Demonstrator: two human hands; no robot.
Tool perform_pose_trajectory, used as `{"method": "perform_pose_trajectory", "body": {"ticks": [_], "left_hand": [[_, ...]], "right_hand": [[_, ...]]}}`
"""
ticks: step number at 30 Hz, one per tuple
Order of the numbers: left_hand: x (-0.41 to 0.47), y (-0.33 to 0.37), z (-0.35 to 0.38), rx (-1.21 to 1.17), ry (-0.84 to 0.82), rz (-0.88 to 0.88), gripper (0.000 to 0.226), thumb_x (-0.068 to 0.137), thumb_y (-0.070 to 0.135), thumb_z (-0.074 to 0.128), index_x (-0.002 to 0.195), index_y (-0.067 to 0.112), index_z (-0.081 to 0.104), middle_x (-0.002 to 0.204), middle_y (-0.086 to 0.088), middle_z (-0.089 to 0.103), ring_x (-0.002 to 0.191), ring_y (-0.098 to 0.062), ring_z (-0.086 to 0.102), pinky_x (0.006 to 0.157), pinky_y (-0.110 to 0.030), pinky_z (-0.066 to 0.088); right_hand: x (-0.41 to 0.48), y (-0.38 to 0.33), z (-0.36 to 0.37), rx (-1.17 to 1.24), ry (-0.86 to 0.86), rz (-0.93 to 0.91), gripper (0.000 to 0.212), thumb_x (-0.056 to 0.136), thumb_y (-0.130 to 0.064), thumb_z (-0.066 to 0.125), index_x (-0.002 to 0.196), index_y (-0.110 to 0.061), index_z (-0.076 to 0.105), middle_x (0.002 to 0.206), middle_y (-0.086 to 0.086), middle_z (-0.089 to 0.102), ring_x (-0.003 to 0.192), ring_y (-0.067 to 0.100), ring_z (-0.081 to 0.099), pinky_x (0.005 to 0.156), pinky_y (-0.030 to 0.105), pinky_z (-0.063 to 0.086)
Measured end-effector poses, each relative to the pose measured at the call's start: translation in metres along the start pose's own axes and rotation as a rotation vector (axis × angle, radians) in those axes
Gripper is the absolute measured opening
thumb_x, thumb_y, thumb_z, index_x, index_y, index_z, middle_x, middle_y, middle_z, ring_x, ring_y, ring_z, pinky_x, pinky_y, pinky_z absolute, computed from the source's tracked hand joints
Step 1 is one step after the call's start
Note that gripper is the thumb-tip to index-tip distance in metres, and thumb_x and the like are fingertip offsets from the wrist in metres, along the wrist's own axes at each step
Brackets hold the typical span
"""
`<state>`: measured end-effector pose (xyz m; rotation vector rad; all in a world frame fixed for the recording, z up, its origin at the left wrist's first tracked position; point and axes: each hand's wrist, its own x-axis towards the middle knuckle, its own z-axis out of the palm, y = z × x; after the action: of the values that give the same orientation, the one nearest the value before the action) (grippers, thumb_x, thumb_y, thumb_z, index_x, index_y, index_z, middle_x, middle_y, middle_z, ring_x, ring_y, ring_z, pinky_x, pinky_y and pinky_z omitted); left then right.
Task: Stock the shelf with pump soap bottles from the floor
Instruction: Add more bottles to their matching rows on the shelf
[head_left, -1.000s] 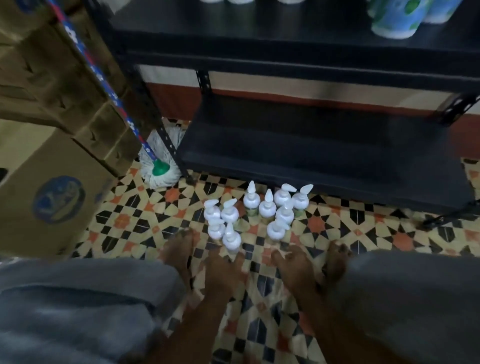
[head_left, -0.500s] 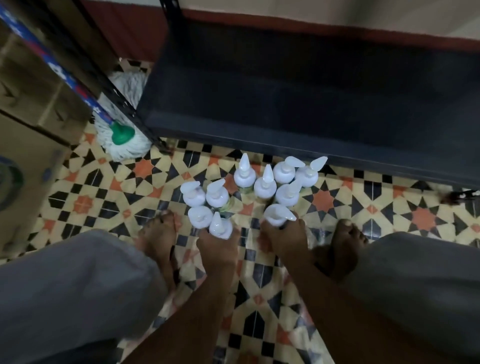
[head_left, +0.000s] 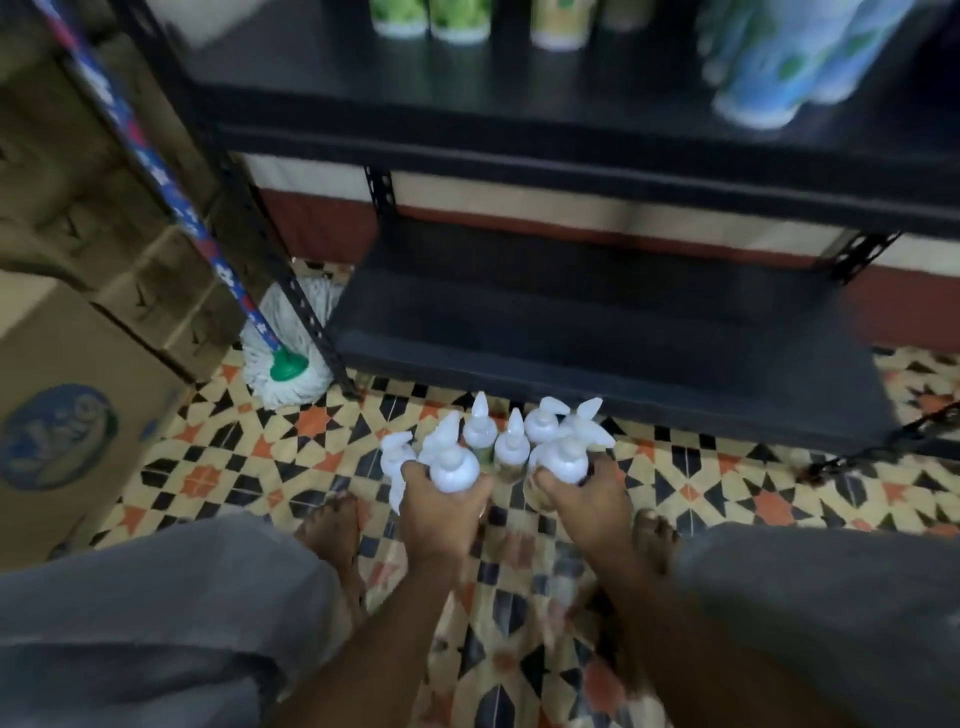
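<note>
Each hand (head_left: 441, 512) (head_left: 584, 499) grips 1 pump bottle (head_left: 453, 470) (head_left: 568, 461).

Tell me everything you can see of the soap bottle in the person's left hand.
The pump soap bottle shows mostly its rounded white plastic pump top, seen from above, with the spout smeared by motion blur. Its body is hidden under the left hand, whose fingers curl round it just below the pump. It is roughly upright, at the near left of the other bottles, over the patterned floor tiles. Whether it has left the floor cannot be told.
</note>
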<state>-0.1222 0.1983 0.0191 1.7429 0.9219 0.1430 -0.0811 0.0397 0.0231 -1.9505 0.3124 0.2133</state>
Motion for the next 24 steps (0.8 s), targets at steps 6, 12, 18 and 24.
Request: {"method": "perform_pose_trajectory", "body": {"ticks": [6, 12, 18, 24], "left_hand": [[-0.009, 0.129, -0.048, -0.149, -0.105, 0.292, 0.042, 0.078, 0.030, 0.082, 0.106, 0.018, 0.054, 0.097, 0.004, 0.064, 0.088, -0.015, 0.065, 0.071, -0.031, 0.051], [-0.040, 0.242, -0.099, -0.345, -0.150, 0.456, 0.027, 0.081, 0.037, 0.081, 0.097, 0.029, 0.061, 0.097, 0.000, 0.070, 0.086, -0.016, 0.070, 0.077, -0.036, 0.059], [-0.070, 0.258, -0.119, -0.506, -0.433, 0.376, 0.038, 0.086, 0.051, 0.069, 0.116, 0.030, 0.060, 0.102, -0.015, 0.076, 0.080, -0.032, 0.076, 0.073, -0.044, 0.061], [-0.074, 0.232, -0.107, -0.573, -0.535, 0.186, 0.083, 0.060, 0.048, 0.073, 0.130, 0.007, 0.055, 0.117, -0.026, 0.069, 0.098, -0.038, 0.071, 0.081, -0.050, 0.060]], "right_hand": [[-0.019, -0.124, -0.046, 0.145, -0.037, -0.139, 0.034, 0.080, -0.037, 0.078, 0.104, -0.025, 0.058, 0.097, -0.005, 0.070, 0.089, 0.014, 0.069, 0.080, 0.042, 0.058], [-0.054, -0.237, -0.094, 0.421, -0.179, -0.296, 0.031, 0.084, -0.041, 0.075, 0.109, -0.027, 0.065, 0.107, 0.000, 0.074, 0.096, 0.016, 0.072, 0.082, 0.039, 0.059], [-0.074, -0.264, -0.118, 0.552, -0.379, -0.226, 0.044, 0.092, -0.051, 0.063, 0.125, -0.022, 0.063, 0.113, 0.009, 0.073, 0.106, 0.029, 0.071, 0.095, 0.051, 0.056], [-0.078, -0.235, -0.114, 0.614, -0.453, -0.119, 0.042, 0.089, -0.031, 0.067, 0.126, -0.013, 0.061, 0.101, 0.011, 0.071, 0.091, 0.027, 0.070, 0.080, 0.047, 0.059]]}}
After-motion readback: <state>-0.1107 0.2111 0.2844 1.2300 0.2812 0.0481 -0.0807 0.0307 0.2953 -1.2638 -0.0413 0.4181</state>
